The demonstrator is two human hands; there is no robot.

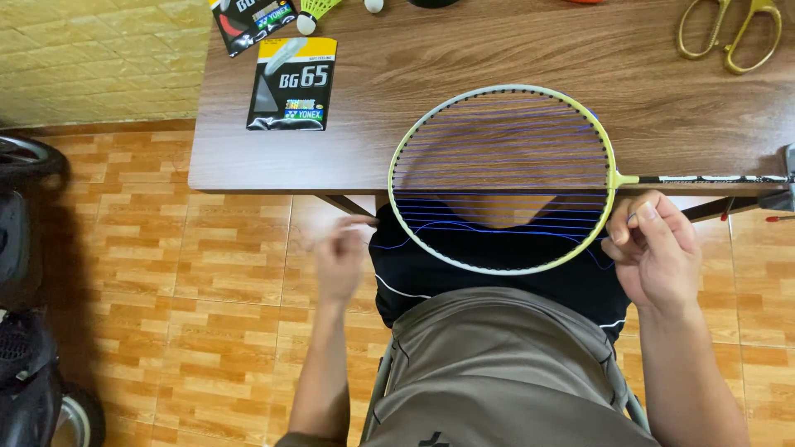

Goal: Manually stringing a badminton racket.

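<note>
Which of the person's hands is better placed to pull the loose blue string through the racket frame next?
Probably the right hand: its fingertips pinch the blue string beside the yellow-green racket frame, near the throat. The left hand is motion-blurred and apart from the frame.

Racket (pixel 502 178) with blue string (pixel 497 228) half over bench (pixel 513 58) edge. Right hand (pixel 654 248) pinches string by frame; left hand (pixel 341 257) blurred, left of racket. String packet (pixel 291 83), scissors (pixel 729 31) on bench.

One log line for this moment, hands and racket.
left hand: blurred, beside racket | right hand: pinching blue string at frame | racket: on table edge
</note>
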